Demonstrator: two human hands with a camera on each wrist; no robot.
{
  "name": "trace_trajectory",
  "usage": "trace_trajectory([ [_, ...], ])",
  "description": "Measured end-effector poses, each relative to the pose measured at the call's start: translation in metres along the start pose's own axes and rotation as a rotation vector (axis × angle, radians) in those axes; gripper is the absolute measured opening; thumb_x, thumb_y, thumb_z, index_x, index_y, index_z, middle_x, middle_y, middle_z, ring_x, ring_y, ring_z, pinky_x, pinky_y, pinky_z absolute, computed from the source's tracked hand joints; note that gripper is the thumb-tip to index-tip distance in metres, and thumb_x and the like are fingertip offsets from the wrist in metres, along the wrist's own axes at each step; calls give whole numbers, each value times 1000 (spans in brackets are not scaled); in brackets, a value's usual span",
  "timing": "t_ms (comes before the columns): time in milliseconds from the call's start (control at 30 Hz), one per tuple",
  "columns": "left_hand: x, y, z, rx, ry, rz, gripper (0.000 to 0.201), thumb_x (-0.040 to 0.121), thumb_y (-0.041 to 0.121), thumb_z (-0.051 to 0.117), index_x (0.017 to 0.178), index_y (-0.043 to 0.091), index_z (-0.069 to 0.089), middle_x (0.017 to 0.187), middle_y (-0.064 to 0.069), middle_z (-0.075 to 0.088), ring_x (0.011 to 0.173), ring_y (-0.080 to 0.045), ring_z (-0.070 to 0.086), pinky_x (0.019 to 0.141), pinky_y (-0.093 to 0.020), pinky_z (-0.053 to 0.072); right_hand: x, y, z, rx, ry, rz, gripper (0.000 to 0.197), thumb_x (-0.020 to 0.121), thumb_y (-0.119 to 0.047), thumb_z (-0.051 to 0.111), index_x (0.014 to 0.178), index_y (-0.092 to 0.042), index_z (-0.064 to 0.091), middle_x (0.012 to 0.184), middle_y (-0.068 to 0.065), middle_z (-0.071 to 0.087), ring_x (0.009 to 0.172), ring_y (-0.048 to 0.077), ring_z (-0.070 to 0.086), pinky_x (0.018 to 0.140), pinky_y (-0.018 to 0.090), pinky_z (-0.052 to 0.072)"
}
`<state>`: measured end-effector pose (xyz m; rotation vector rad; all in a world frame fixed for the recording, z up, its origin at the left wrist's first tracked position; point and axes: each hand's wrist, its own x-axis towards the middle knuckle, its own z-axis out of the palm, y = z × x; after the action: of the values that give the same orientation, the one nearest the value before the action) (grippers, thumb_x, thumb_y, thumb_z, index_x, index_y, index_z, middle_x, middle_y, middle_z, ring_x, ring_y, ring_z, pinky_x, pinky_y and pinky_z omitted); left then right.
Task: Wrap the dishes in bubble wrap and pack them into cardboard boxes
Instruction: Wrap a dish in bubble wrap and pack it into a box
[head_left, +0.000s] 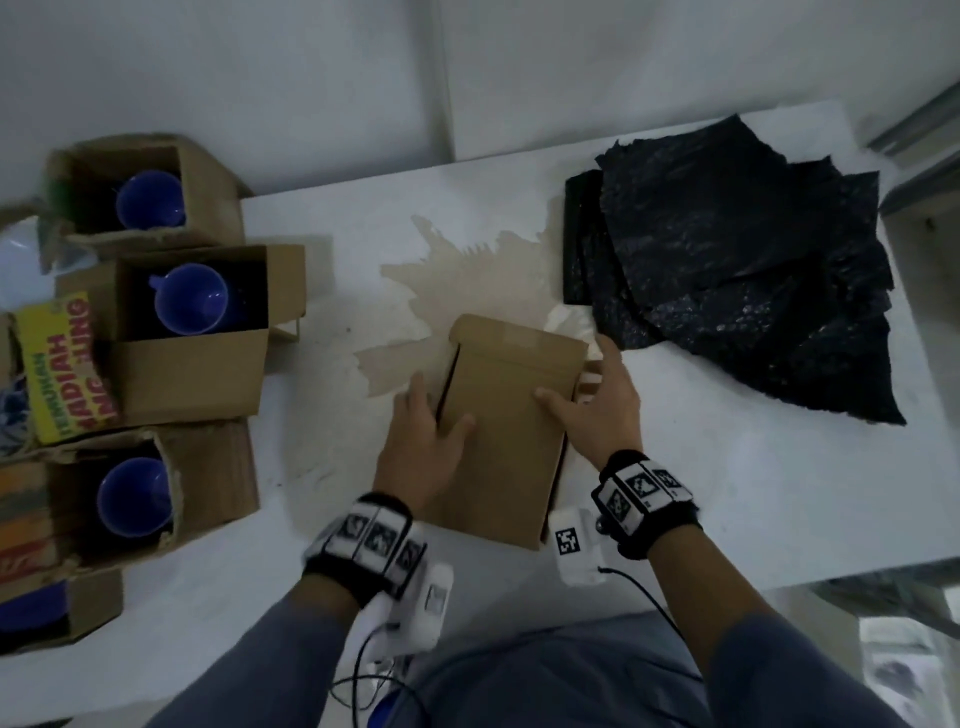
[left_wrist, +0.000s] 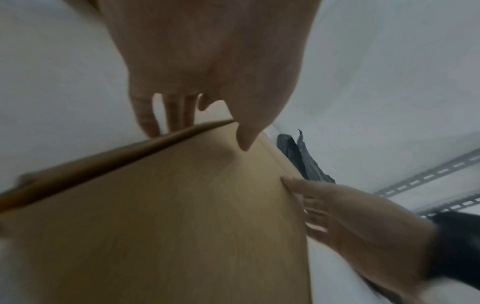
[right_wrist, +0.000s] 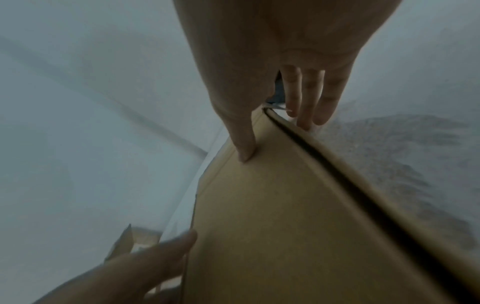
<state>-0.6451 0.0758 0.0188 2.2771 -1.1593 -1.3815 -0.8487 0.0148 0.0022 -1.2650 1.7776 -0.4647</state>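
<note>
A closed brown cardboard box (head_left: 506, 431) lies in the middle of the white table (head_left: 727, 493). My left hand (head_left: 423, 431) rests on its left edge, thumb on the top face and straight fingers down the side. My right hand (head_left: 597, 405) does the same on the right edge. The left wrist view shows the left hand (left_wrist: 207, 61) over the box (left_wrist: 182, 216), with the right hand (left_wrist: 350, 216) on the far edge. In the right wrist view the right hand's (right_wrist: 272, 51) thumb presses the box top (right_wrist: 285, 216). Black bubble wrap (head_left: 737, 280) is piled at the right.
Open cardboard boxes stand along the left, each with a blue cup inside: (head_left: 150, 200), (head_left: 189, 299), (head_left: 135, 496). A yellow printed carton (head_left: 60, 364) sits among them. A brownish stain (head_left: 467, 280) marks the table behind the box. The table's front edge runs just past my wrists.
</note>
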Motion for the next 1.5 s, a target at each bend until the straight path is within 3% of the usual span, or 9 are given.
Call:
trace_trajectory([
  [200, 46, 37, -2, -25, 68, 288, 53, 104, 20, 46, 154, 9, 31, 153, -9, 41, 139, -23, 40, 117, -38, 33, 7, -3, 3, -9, 23, -3, 49, 91, -18, 61, 139, -18, 52, 113, 1, 68, 106, 17, 63, 96, 31, 50],
  [400, 57, 38, -10, -81, 49, 307, 54, 103, 11, 48, 154, 20, 32, 151, -6, 44, 135, -19, 46, 115, -34, 36, -2, -11, 2, 75, 37, -9, 62, 96, -11, 54, 152, -25, 33, 127, 7, 61, 116, 22, 57, 99, 27, 43],
  [500, 63, 39, -21, -100, -10, 346, 58, 100, 6, 53, 151, 29, 38, 146, -3, 50, 131, -14, 49, 112, -29, 39, -2, -12, -1, 35, 40, -19, 59, 95, -11, 53, 150, -24, 38, 124, 8, 61, 113, 24, 58, 94, 24, 42],
  [600, 69, 43, -30, -114, -35, 318, 54, 95, 3, 60, 144, 24, 51, 135, -4, 60, 123, -13, 56, 104, -22, 43, 0, -15, -3, -3, 29, -4, 54, 92, -13, 55, 144, -22, 46, 124, 10, 64, 113, 26, 59, 97, 28, 43],
  [733, 71, 45, -32, -93, -25, 304, 48, 93, 5, 63, 136, 25, 58, 120, -1, 67, 107, -10, 61, 86, -11, 46, 5, -18, -3, -39, 43, -4, 45, 88, -14, 56, 133, -21, 55, 106, 5, 68, 100, 21, 63, 90, 29, 49],
  [833, 76, 46, -35, -81, -30, 317, 45, 91, 5, 66, 132, 22, 61, 119, -2, 68, 101, -9, 63, 88, -16, 50, 7, -18, -4, -75, 64, -19, 34, 87, -18, 59, 121, -22, 59, 95, -2, 66, 93, 19, 64, 86, 33, 52],
  [1100, 84, 45, -44, 9, -74, 318, 46, 89, 14, 72, 132, 23, 62, 117, -2, 70, 99, -3, 60, 75, 3, 38, 8, -18, -12, -74, 4, -25, 24, 88, -15, 61, 111, -21, 65, 79, -14, 61, 82, 14, 62, 85, 28, 50],
  [1267, 87, 46, -49, 59, -87, 327, 40, 91, 19, 70, 131, 19, 64, 122, -4, 69, 106, -7, 61, 91, -14, 40, 12, -14, -15, -122, -44, -22, 21, 85, -23, 62, 105, -27, 67, 85, -10, 70, 94, 18, 67, 90, 37, 54],
  [1500, 71, 26, -38, 85, -16, 329, 33, 93, 21, 67, 125, 13, 68, 116, -4, 71, 98, -8, 60, 89, -15, 44, 2, 2, -10, -152, -87, -13, 26, 81, -34, 61, 107, -38, 64, 92, -9, 69, 92, 23, 63, 87, 43, 54],
])
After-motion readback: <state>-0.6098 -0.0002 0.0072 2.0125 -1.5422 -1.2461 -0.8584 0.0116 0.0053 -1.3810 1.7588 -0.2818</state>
